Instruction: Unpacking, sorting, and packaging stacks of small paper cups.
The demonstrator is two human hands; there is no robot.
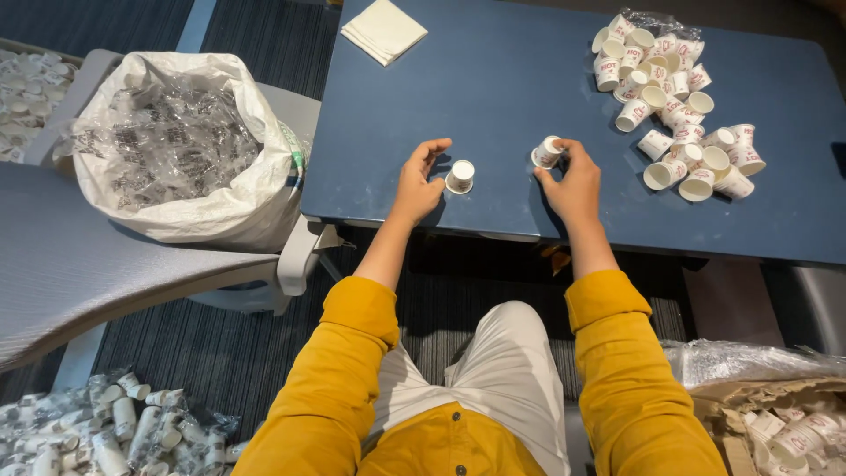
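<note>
Cup print too small to read [679, 106]; floor cup heaps [106, 432] cut off by edges.

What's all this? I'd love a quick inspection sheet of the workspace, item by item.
Surface: blue table, mostly bare in front of the person.
Job's things: one small paper cup upright on the table; another cup tilted in the right hand.
Clutter: cup pile at the right; folded napkin at the far edge.
Hands: left hand open beside the upright cup, whether touching it is unclear; right hand's fingers closed on its cup.
Cables: nothing seen.
Surroundings: white sack of clear wrappers on a chair; more cups on the floor.
</note>
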